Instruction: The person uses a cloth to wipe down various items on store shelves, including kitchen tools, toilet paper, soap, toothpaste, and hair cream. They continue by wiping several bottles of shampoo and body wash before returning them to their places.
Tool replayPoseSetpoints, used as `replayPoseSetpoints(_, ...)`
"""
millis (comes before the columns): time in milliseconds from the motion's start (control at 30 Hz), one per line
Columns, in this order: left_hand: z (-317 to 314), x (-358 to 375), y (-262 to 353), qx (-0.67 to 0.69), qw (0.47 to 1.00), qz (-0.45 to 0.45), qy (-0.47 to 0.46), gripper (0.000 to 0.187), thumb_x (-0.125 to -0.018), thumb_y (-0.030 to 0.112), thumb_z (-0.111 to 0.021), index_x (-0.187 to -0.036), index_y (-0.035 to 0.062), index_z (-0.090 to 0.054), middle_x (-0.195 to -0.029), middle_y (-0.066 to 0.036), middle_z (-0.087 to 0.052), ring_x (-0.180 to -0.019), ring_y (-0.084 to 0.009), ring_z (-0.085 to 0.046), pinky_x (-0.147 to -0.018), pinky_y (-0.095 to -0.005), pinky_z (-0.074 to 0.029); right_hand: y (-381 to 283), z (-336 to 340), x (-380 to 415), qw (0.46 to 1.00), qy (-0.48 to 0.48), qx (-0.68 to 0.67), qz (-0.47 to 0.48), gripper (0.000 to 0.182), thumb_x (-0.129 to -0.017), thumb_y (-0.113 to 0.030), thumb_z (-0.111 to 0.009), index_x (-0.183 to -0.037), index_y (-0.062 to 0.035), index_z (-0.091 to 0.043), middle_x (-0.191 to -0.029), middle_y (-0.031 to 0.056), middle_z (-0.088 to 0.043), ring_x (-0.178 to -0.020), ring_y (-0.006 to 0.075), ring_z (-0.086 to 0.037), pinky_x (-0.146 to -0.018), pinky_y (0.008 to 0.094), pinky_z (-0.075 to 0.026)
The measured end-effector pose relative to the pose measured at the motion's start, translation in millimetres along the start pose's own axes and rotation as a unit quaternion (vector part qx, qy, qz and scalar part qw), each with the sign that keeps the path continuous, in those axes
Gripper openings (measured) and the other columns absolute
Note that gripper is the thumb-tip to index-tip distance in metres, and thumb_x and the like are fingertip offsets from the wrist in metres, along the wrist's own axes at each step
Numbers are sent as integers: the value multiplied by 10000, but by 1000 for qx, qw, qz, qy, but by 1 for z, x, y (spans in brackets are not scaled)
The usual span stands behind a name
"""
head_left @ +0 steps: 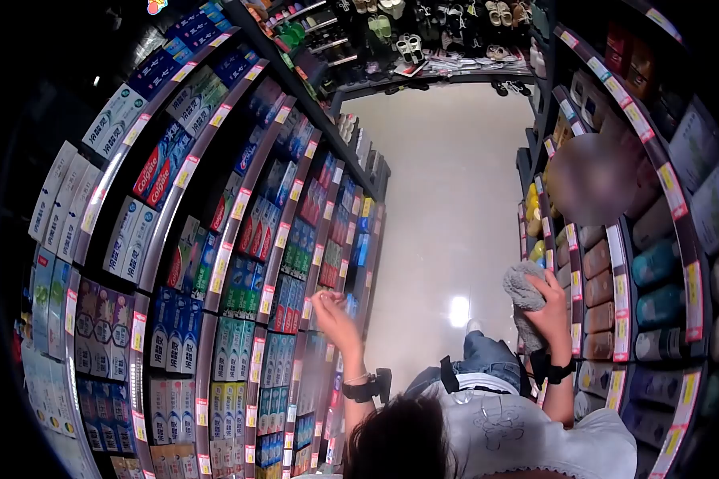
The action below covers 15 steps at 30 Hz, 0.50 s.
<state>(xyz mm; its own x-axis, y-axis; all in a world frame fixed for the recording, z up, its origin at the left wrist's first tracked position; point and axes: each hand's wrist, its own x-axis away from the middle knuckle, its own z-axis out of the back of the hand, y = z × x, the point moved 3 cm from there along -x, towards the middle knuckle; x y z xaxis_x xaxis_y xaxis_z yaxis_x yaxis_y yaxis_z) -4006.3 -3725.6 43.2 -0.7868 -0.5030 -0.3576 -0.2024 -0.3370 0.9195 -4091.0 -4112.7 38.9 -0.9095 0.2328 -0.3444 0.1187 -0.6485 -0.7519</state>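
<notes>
As the right hand (553, 307) clasps a bunched grey cloth (522, 287) right of centre in the frame, part of it hanging below the palm, the fabric looks light, soft and limp, probably surest held by a thick gathered fold. Near the frame's middle, the left hand (335, 316) curls beside toothpaste boxes (286, 303), though whether it holds anything I cannot tell; bottles (659, 307) line the far right.

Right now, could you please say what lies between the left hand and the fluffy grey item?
In the head view, mostly pale floor, with a reflection, separates the left hand from the fluffy grey item.
</notes>
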Motion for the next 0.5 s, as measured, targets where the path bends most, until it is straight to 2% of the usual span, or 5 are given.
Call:
replayPoseSetpoints(167, -55, -75, 4, -20, 999, -34, 18, 189, -1038, 140, -388, -970, 15, -511, -865, -53, -548, -793, -138, -568, -725, -274, -493, 12, -25, -102, 995, -39, 44, 82, 430, -646, -92, -763, -1066, -54, -679, -1013, 179, -587, -909, 366, -616, -784, 381, -512)
replayPoseSetpoints(233, -66, -107, 10, -38, 998, -37, 22, 186, -1024, 117, -397, -970, -1, -531, -880, -62, -565, -793, -153, -574, -750, -295, -495, 7, -34, -128, 996, -53, 15, 71, 426, -651, -94, -764, -1066, -54, -679, -988, 174, -577, -897, 359, -613, -770, 378, -509)
replayPoseSetpoints(367, -70, -191, 0, -151, 976, -149, 52, 241, -999, 99, -475, -1168, -23, -597, -1068, -154, -649, -912, -225, -637, -798, -328, -505, 23, -77, -179, 993, -72, -93, 29, 441, -641, -112, -786, -1062, -41, -674, -939, 168, -551, -862, 362, -606, -752, 365, -501)
replayPoseSetpoints(433, -69, -244, -11, -159, 974, -142, 76, 316, -978, 141, -533, -1245, -26, -553, -1090, -195, -640, -943, -294, -629, -832, -371, -488, 30, -99, -196, 995, -87, -33, 29, 450, -625, -108, -793, -1053, -40, -673, -944, 179, -556, -868, 385, -607, -745, 387, -505)
replayPoseSetpoints(500, -69, -298, -12, -263, 949, -152, 79, 391, -977, 187, -544, -1290, -43, -503, -1148, -238, -611, -1030, -352, -600, -911, -400, -459, 30, -119, -219, 994, -104, 1, 37, 444, -619, -99, -788, -1043, -40, -670, -952, 180, -560, -878, 393, -604, -744, 394, -505)
